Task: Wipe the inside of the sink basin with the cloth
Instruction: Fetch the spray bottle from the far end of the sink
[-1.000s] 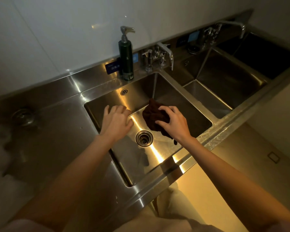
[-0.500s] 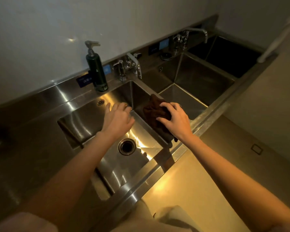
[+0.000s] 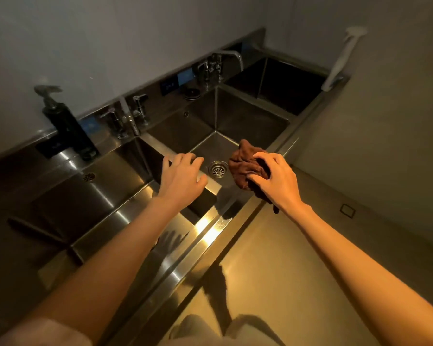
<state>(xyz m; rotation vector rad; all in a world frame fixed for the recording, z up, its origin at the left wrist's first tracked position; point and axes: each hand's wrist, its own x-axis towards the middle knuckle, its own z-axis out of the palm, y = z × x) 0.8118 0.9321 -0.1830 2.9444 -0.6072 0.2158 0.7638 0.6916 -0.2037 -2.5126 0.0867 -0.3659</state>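
A stainless steel counter holds three sink basins in a row. My right hand (image 3: 276, 181) grips a bunched dark brown cloth (image 3: 244, 168) over the front right part of the middle basin (image 3: 238, 116), just right of its round drain (image 3: 218, 168). My left hand (image 3: 181, 178) hovers with fingers spread and holds nothing, above the divider (image 3: 210, 187) between the left basin (image 3: 105, 193) and the middle basin.
A dark pump bottle (image 3: 68, 128) stands on the back ledge at the left. Two faucet sets (image 3: 129, 117) (image 3: 216, 64) rise behind the basins. A third basin (image 3: 280, 83) lies far right, with a white handle (image 3: 340, 61) leaning at its corner. The counter's front edge (image 3: 210, 233) runs diagonally.
The view has swung to the right along the counter. Both hands have moved from over the left basin to the middle basin, with the cloth still in the right hand.
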